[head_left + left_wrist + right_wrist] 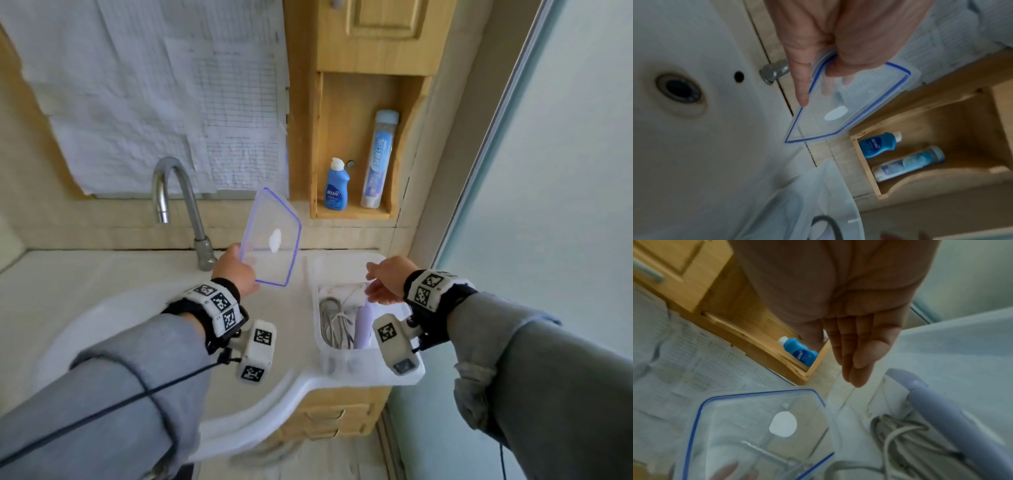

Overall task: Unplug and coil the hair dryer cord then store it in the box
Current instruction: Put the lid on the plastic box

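Observation:
A clear plastic box [346, 359] stands on the right end of the counter. Inside it lie the lilac hair dryer [363, 325] [937, 404] and its coiled grey cord [334, 322] [900, 434]. My left hand [236, 270] [830, 48] grips a clear lid with a blue seal [270, 240] [840, 110] [756, 431] by its near edge, tilted up above the counter left of the box. My right hand [383, 281] [855, 353] hovers over the box's far end, fingers straight, holding nothing.
A chrome tap [178, 205] stands behind the white basin [102, 325], whose drain [680, 91] lies below the lid. A wooden wall shelf [352, 212] holds a blue bottle [337, 185] and a tall tube [380, 161]. Papers [154, 102] cover the wall. A glass door [565, 171] is at right.

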Motion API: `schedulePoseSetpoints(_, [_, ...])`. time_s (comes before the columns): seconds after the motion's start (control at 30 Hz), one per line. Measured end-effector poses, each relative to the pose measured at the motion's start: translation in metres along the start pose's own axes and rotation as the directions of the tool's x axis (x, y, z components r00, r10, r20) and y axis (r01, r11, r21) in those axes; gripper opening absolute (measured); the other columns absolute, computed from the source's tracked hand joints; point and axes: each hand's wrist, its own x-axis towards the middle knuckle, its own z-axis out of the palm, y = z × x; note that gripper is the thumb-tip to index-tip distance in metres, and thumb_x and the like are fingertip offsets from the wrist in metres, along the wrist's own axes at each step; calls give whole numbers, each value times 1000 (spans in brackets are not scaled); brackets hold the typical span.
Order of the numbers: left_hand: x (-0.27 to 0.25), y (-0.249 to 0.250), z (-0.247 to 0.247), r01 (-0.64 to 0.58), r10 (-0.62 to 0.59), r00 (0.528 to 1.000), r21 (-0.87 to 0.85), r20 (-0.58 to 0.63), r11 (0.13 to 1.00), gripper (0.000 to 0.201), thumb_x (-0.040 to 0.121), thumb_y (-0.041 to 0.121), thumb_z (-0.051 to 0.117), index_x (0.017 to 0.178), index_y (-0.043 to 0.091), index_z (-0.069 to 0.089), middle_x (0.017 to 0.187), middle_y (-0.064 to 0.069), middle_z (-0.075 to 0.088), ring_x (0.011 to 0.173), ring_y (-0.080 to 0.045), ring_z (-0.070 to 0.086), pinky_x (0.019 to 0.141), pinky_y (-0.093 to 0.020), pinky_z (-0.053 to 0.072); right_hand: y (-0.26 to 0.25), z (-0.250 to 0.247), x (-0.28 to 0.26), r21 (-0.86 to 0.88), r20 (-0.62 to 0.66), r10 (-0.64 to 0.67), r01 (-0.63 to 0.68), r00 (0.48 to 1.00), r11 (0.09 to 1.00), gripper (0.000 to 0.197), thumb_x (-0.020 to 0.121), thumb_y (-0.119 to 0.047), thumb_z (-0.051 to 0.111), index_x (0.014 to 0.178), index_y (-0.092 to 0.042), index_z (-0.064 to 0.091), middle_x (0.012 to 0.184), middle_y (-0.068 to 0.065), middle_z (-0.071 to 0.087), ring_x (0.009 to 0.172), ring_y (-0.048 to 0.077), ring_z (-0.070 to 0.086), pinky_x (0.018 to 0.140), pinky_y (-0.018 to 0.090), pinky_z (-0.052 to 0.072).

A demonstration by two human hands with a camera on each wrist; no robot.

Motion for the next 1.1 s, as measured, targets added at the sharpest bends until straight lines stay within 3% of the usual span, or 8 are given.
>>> schedulePoseSetpoints(0.17, [-43,2,-15,-179,177,984,145,23,973,50,87,0,35,130,22,49,125,-8,60,100,-39,60,89,-48,54,-17,11,-24,411,103,-71,23,992,911,60,90,-59,38,108,-3,50,96,17,67,72,27,65,53,30,48])
schedulePoseSetpoints(0.27, [-64,8,-20,-250,252,967,265,29,931,50,90,1,34,134,18,48,129,-9,59,107,-35,59,92,-30,48,-27,21,-35,535,167,-110,3,980,845,81,88,-64,36,133,4,36,111,21,62,77,30,64,58,33,48])
schedulePoseSetpoints(0.4, [-93,12,-18,-376,356,927,322,122,869,52,89,-2,34,130,21,55,125,-8,62,112,-26,59,92,-25,45,-31,25,-39,603,283,-159,-46,946,797,71,84,-70,34,102,-3,50,93,17,67,62,24,68,50,28,50])
schedulePoseSetpoints(0.53, [-103,11,-10,-385,285,911,367,299,847,54,91,8,46,140,30,43,149,1,43,134,-18,43,107,-23,33,-23,16,-34,601,252,-123,-56,960,797,37,98,-32,40,94,1,56,44,10,64,31,19,59,32,17,45])
schedulePoseSetpoints(0.7, [-97,6,13,-301,99,876,374,473,877,85,84,46,59,151,16,17,157,-2,24,142,-18,30,113,-28,26,0,1,-20,507,186,-86,-21,979,862,39,100,-9,32,135,7,41,66,7,71,51,20,67,40,22,49])
schedulePoseSetpoints(0.77, [-89,1,26,-220,39,893,360,449,907,83,87,54,46,150,11,14,157,-6,25,141,-21,32,115,-34,27,11,-4,-18,426,155,-48,-23,987,905,32,100,-5,32,123,8,49,83,8,68,54,19,64,41,21,48])
schedulePoseSetpoints(0.9, [-81,-6,49,-112,-73,895,380,440,918,63,93,49,38,140,6,36,140,-13,51,123,-28,53,106,-37,41,32,-15,-15,288,46,42,-54,998,956,20,96,-7,45,79,-5,55,48,1,64,42,12,58,45,21,46])
schedulePoseSetpoints(1.1, [-86,5,71,-147,-54,881,380,470,913,48,86,44,53,119,9,58,116,-9,66,106,-28,63,91,-32,49,53,-34,-21,-29,-148,57,-62,987,998,30,82,-14,65,59,-8,47,52,9,41,48,20,36,50,27,32])
